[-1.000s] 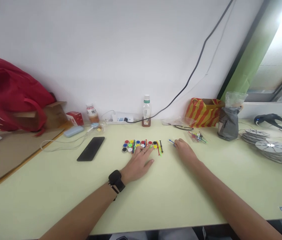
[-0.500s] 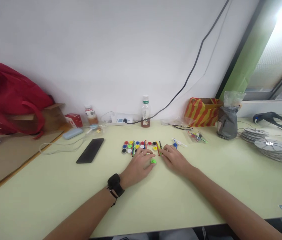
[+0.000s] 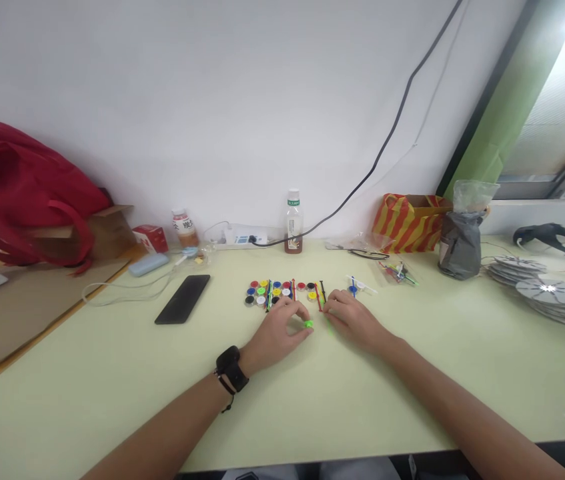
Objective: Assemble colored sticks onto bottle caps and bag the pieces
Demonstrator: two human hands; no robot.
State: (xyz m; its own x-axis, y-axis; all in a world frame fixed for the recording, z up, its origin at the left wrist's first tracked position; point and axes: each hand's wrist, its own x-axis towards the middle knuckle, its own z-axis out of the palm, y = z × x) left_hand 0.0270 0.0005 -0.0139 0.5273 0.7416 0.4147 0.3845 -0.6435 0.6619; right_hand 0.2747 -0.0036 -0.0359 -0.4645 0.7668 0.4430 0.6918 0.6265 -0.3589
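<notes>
My left hand (image 3: 282,327) pinches a small bright-green plastic piece (image 3: 308,324) between thumb and forefinger. Close by on the right, my right hand (image 3: 352,319) has its fingers drawn together around a thin green stick (image 3: 331,327), partly covered by the fingers. Beyond both hands lie several coloured round discs (image 3: 261,301) in red, blue, yellow, white, black and green. Thin plastic sticks (image 3: 293,289) lie in bundles among the discs, and a red stick (image 3: 319,297) rests just left of my right fingers. Past that hand is a blue disc with blue and white sticks (image 3: 353,289).
Left of the discs lie a black phone (image 3: 183,299) and a white cable (image 3: 127,287). A drink bottle (image 3: 293,223) stands by the wall. Farther right are a bag of sticks (image 3: 398,272), a striped bag (image 3: 407,223), a grey bag (image 3: 460,247) and stacked discs (image 3: 545,293).
The green piece has turned slightly in my left fingertips. My right hand has drawn the green stick a little toward me, away from the red stick. The camera view has shifted slightly.
</notes>
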